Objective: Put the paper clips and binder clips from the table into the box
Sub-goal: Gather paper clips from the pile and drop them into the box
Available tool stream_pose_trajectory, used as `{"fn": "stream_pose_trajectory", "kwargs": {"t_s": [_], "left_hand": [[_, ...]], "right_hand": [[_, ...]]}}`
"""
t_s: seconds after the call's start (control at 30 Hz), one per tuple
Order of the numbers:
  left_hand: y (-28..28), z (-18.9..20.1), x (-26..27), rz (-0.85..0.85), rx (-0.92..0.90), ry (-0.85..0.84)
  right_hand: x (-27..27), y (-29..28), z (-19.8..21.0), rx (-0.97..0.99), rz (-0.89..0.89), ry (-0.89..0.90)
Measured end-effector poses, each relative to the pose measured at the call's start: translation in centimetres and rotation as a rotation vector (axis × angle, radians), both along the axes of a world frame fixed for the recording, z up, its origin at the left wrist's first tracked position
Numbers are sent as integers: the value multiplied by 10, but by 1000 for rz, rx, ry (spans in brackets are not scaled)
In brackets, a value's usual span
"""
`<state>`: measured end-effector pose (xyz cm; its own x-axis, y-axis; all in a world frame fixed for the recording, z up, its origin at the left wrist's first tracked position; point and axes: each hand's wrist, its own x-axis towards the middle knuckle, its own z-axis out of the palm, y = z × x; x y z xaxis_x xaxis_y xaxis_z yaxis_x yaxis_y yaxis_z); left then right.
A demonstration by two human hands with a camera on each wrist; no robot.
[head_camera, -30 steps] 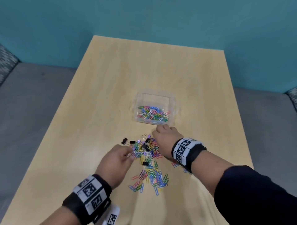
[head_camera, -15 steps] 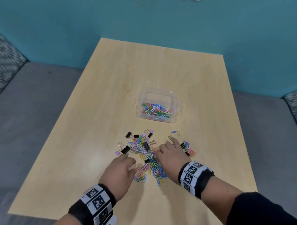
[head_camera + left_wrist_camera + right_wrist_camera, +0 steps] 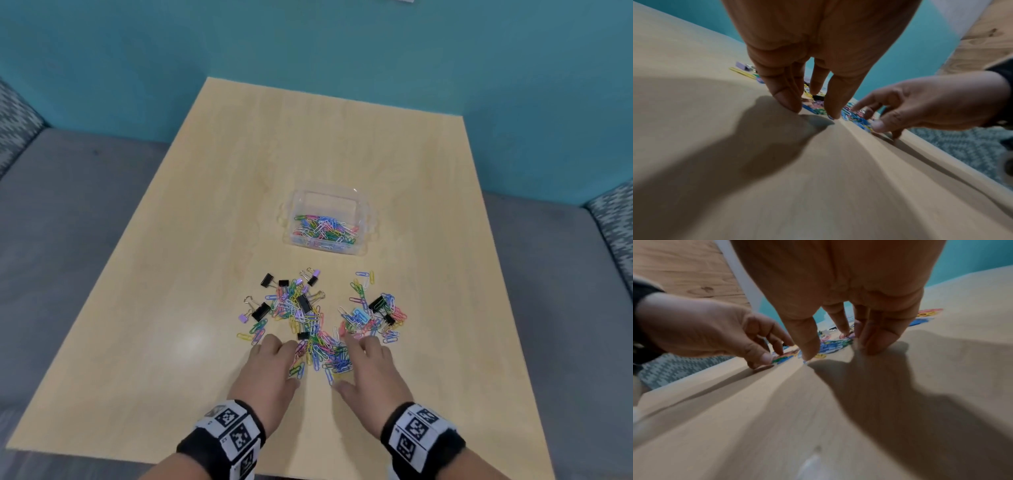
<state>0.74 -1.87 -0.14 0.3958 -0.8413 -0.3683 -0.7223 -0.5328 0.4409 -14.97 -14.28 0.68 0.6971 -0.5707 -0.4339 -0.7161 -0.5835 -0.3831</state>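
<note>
A clear plastic box stands mid-table with several coloured paper clips inside. Loose paper clips mixed with black binder clips and small purple ones lie in a left heap and a right heap. A third bunch lies between my hands. My left hand rests its fingertips on the table at that bunch's left edge. On the opposite side my right hand has its fingers spread on the clips. The wrist views show the left hand and right hand touching down, holding nothing.
The wooden table has a near edge just behind my wrists. A teal wall runs behind the far edge. Grey carpet lies on both sides, with patterned seats at the corners.
Both hands have drawn back toward the near edge. The right hand left the box's front wall and came down by the near bunch. A separate heap now lies to the right.
</note>
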Motion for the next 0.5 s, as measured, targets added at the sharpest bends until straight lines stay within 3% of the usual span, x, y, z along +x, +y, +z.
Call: {"fn": "stream_pose_trajectory", "kwargs": {"t_s": [0.33, 0.5], "left_hand": [[-35, -17, -8, -201, -14, -191], [-35, -11, 2, -217, -4, -154]], "right_hand": [[37, -8, -15, -92, 71, -94], [33, -9, -17, -118, 188, -60]]}}
